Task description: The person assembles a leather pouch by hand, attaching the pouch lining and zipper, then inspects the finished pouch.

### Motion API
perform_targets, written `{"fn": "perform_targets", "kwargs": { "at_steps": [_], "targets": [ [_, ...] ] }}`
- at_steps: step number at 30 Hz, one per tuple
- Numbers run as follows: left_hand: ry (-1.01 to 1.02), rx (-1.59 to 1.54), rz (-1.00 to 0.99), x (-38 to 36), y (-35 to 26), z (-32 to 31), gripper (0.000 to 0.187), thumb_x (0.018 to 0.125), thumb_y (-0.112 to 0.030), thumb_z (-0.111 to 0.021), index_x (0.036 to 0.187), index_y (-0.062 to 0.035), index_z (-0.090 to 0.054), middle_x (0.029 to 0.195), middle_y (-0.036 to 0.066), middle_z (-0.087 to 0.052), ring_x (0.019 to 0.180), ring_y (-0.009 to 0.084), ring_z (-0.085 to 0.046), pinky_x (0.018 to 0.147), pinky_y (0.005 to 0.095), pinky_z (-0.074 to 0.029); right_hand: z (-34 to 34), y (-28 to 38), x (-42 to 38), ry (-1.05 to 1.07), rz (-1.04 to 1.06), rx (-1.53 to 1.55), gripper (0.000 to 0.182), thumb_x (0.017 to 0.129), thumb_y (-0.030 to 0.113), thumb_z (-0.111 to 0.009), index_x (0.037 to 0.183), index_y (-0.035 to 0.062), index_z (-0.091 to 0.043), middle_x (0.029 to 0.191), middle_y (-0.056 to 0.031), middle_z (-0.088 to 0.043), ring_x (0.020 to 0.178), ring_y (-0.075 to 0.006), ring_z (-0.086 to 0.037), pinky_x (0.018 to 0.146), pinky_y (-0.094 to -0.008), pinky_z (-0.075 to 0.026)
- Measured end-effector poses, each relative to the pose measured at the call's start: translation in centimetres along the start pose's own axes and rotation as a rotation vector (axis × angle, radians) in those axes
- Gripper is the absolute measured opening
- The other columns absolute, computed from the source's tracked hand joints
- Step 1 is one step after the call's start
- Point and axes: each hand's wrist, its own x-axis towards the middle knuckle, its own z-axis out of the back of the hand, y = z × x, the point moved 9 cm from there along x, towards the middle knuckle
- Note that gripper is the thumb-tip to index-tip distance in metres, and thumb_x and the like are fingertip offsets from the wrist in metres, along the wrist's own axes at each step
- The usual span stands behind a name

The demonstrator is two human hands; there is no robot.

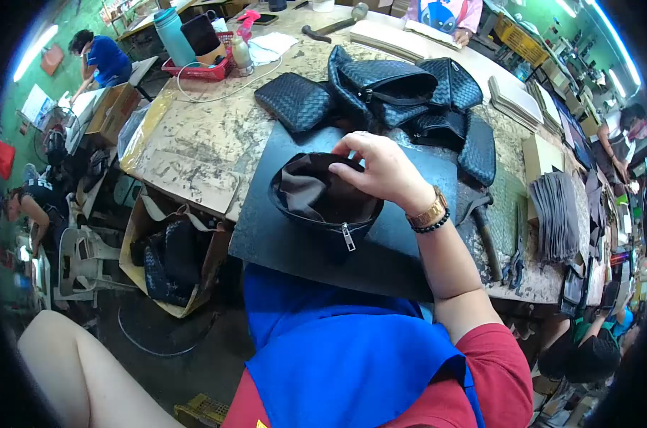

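My right hand point(377, 167), with a gold watch and a beaded bracelet on its wrist, grips the far rim of a black zipper pouch point(323, 222). Its thumb lies inside the opening, while the other fingers bend over the edge and are partly hidden. The pouch gapes upward, showing a dark brown lining point(309, 189). A silver zipper pull point(348, 237) hangs at its near side. Beneath it is a dark flat board point(266, 232) at the table's front edge. My left hand is out of view.
Black woven pouches point(295, 102) are heaped behind the board. A hammer point(484, 232) and pliers point(514, 271) lie to the right, near stacked dark pieces point(554, 217). A red basket point(202, 73) holds a teal bottle point(173, 37). An open box point(163, 264) stands left. Other people work around.
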Motion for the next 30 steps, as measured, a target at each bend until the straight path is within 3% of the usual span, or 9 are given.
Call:
{"fn": "perform_targets", "kwargs": {
  "at_steps": [5, 11, 16, 18, 20, 22, 25, 28, 30],
  "targets": [
    [0.002, 0.003, -0.080, 0.4, -1.7, 1.9, 0.092, 0.092, -0.049, -0.062, 0.149, -0.0046, -0.004, 0.150, 0.022, -0.020, 0.138, 0.0384, -0.026, 0.115, 0.0476, -0.021, -0.2, 0.6, 0.8, 0.100, 0.022, -0.019, 0.028, 0.080, 0.026, -0.076, 0.095, 0.0050, -0.066, 0.088, -0.0146, -0.068, 0.085, -0.0332, -0.066, 0.076, -0.0407, -0.053],
    [-0.068, -0.039, -0.380, 0.1, -9.4, 9.3, 0.096, 0.092, -0.051, -0.061, 0.151, -0.0045, -0.001, 0.154, 0.023, -0.017, 0.141, 0.0394, -0.023, 0.117, 0.0484, -0.020, -0.3, 0.6, 1.5, 0.226, 0.019, -0.060, 0.035, 0.081, 0.032, -0.076, 0.098, 0.0043, -0.065, 0.089, -0.0160, -0.069, 0.087, -0.0342, -0.067, 0.079, -0.0416, -0.053],
    [-0.501, -0.352, -0.312, -3.4, -7.4, 13.6, 0.100, 0.092, -0.052, -0.061, 0.154, -0.0044, 0.002, 0.157, 0.024, -0.014, 0.144, 0.0403, -0.021, 0.118, 0.0491, -0.018, -0.7, 0.1, 2.6, 0.307, -0.002, -0.018, 0.056, 0.079, 0.041, -0.077, 0.114, -0.0003, -0.063, 0.108, -0.0217, -0.067, 0.104, -0.0352, -0.064, 0.091, -0.0407, -0.051],
    [-0.609, -0.557, -0.087, -4.5, -2.6, 9.8, 0.102, 0.092, -0.053, -0.061, 0.155, -0.0044, 0.003, 0.158, 0.024, -0.013, 0.145, 0.0406, -0.020, 0.118, 0.0494, -0.018, -1.6, -0.1, 3.2, 0.409, -0.031, 0.047, 0.061, 0.081, 0.042, -0.076, 0.123, 0.0003, -0.061, 0.118, -0.0206, -0.066, 0.110, -0.0335, -0.064, 0.094, -0.0398, -0.050],
    [-0.522, -0.741, 0.220, -5.1, 2.5, 1.5, 0.103, 0.092, -0.053, -0.061, 0.156, -0.0043, 0.005, 0.159, 0.025, -0.012, 0.146, 0.0410, -0.020, 0.119, 0.0497, -0.017, -3.4, -1.3, 3.7, 0.539, -0.024, 0.152, 0.061, 0.083, 0.039, -0.075, 0.128, 0.0014, -0.060, 0.125, -0.0187, -0.065, 0.114, -0.0296, -0.063, 0.097, -0.0378, -0.049],
    [-0.327, -0.730, 0.403, -5.9, 5.4, -7.5, 0.105, 0.093, -0.054, -0.060, 0.156, -0.0043, 0.006, 0.160, 0.025, -0.012, 0.147, 0.0414, -0.019, 0.119, 0.0499, -0.017, -4.1, -2.3, 3.7, 0.634, -0.060, 0.107, 0.050, 0.084, 0.021, -0.075, 0.127, 0.0015, -0.061, 0.121, -0.0143, -0.068, 0.111, -0.0240, -0.065, 0.096, -0.0349, -0.051],
    [-0.222, -0.190, 0.186, -4.6, 3.0, -9.3, 0.118, 0.077, -0.050, -0.079, 0.156, -0.0041, -0.005, 0.157, 0.028, -0.019, 0.144, 0.0413, -0.028, 0.116, 0.0528, -0.026, -4.1, -4.3, 3.2, 0.602, -0.111, 0.225, 0.046, 0.082, 0.015, -0.074, 0.125, 0.0026, -0.063, 0.118, -0.0127, -0.070, 0.109, -0.0214, -0.066, 0.097, -0.0329, -0.051],
    [-0.118, 0.158, 0.111, -3.0, 1.6, -9.5, 0.116, 0.074, -0.045, -0.083, 0.156, -0.0076, -0.010, 0.157, 0.024, -0.024, 0.141, 0.0423, -0.034, 0.113, 0.0497, -0.034, -2.9, -5.0, 2.2, 0.521, -0.151, 0.199, 0.046, 0.078, 0.012, -0.075, 0.123, 0.0042, -0.065, 0.115, -0.0111, -0.071, 0.105, -0.0170, -0.066, 0.094, -0.0312, -0.051],
    [-0.093, 0.076, 0.087, -2.4, 1.9, -10.2, 0.113, 0.074, -0.041, -0.082, 0.156, -0.0074, -0.012, 0.155, 0.026, -0.025, 0.137, 0.0441, -0.040, 0.109, 0.0476, -0.039, -2.2, -5.7, 0.8, 0.514, -0.154, 0.061, 0.048, 0.076, 0.008, -0.073, 0.123, 0.0075, -0.065, 0.107, -0.0096, -0.072, 0.100, -0.0170, -0.066, 0.091, -0.0309, -0.052]
  ]
}}
